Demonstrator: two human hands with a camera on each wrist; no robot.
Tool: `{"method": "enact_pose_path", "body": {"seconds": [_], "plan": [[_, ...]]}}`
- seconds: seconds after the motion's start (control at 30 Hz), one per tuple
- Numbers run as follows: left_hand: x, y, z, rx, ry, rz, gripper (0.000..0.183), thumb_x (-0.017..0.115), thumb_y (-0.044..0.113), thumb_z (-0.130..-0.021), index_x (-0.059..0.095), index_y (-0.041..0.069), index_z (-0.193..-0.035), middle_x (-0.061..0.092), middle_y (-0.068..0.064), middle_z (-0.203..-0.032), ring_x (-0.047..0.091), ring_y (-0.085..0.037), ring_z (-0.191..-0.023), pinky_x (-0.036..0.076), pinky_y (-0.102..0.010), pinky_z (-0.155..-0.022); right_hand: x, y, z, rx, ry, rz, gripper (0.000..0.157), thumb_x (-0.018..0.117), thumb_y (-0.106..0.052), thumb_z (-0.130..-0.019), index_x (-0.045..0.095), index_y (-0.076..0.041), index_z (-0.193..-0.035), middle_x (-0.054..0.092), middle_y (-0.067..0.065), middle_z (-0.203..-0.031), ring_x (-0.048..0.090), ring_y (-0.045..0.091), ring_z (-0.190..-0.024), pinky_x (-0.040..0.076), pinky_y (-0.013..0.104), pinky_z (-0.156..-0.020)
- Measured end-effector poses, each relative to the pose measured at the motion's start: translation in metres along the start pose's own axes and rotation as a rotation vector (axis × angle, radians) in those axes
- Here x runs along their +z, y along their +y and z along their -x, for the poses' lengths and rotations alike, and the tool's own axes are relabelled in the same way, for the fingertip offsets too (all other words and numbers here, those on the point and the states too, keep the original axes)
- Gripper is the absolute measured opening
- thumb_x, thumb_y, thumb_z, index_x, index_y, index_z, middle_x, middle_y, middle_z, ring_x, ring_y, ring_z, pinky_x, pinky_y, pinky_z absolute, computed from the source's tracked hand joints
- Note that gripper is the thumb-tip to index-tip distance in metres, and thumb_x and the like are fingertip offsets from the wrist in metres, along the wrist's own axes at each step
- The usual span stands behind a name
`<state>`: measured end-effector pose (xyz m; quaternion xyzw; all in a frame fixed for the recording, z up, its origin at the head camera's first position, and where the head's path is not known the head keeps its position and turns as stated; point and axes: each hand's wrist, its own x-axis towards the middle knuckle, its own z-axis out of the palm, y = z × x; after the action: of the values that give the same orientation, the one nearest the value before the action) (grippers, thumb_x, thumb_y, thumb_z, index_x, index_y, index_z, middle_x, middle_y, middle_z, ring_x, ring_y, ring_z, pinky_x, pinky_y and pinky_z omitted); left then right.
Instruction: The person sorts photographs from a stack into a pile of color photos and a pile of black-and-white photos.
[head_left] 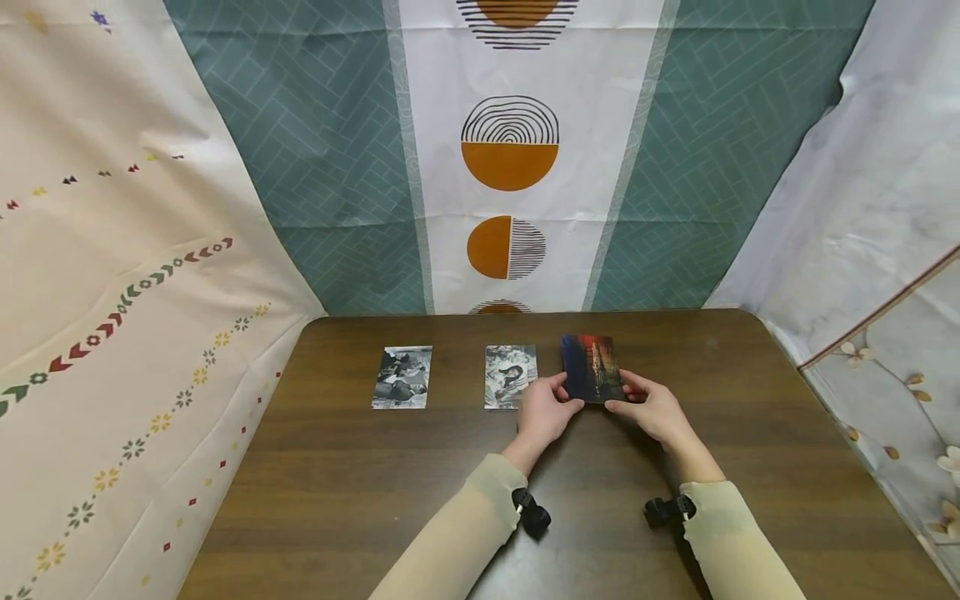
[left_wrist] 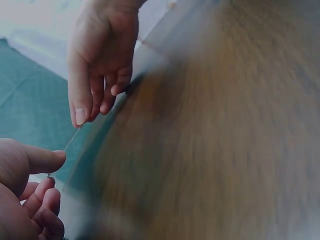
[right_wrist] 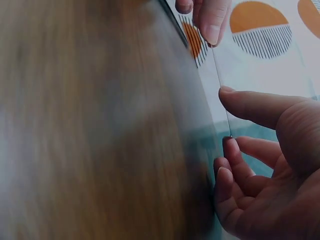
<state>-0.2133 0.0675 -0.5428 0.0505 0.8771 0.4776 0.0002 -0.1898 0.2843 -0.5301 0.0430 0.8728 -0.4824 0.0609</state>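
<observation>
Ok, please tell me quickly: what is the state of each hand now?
Left hand: holding, pinches the left side of the blue-and-red picture card.
Right hand: holding, pinches the same card's right side.

Dark colour card [head_left: 588, 367]: and here, no word or number can be read.
Far-left black-and-white card [head_left: 402, 377]: nothing legible on this one either.
Middle black-and-white card [head_left: 506, 371]: again, no readable lettering.
Patterned backdrop [head_left: 345, 125]: no letters or figures to call.
Black wrist devices [head_left: 534, 518]: too small to read any brand.
</observation>
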Motion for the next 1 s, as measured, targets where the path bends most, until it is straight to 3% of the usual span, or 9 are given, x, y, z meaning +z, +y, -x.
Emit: {"method": "enact_pose_path", "body": {"seconds": [0.5,1.0], "plan": [[0.033,0.029,-0.001,-0.030,-0.035,-0.119,0.055,0.092,0.029,-0.084,0.077,0.020,-0.136,0.058,0.020,-0.070,0.058,-0.003,-0.069,0.051,-0.027,-0.070,-0.033,0.018,0.006,0.022,0.016,0.118,0.087,0.084,-0.034,-0.095,0.042,0.001,-0.162,0.058,0.031,-0.143,0.056,0.046,-0.128,0.047,0.059,-0.106],[0.043,0.029,-0.003,-0.057,-0.056,-0.242,0.054,0.092,0.032,-0.083,0.078,0.021,-0.134,0.057,0.020,-0.066,0.060,-0.006,-0.067,0.053,-0.031,-0.069,-0.036,0.021,0.005,0.021,0.008,0.251,0.083,0.084,-0.030,-0.093,0.046,0.006,-0.158,0.064,0.028,-0.133,0.061,0.043,-0.119,0.048,0.059,-0.100]]}}
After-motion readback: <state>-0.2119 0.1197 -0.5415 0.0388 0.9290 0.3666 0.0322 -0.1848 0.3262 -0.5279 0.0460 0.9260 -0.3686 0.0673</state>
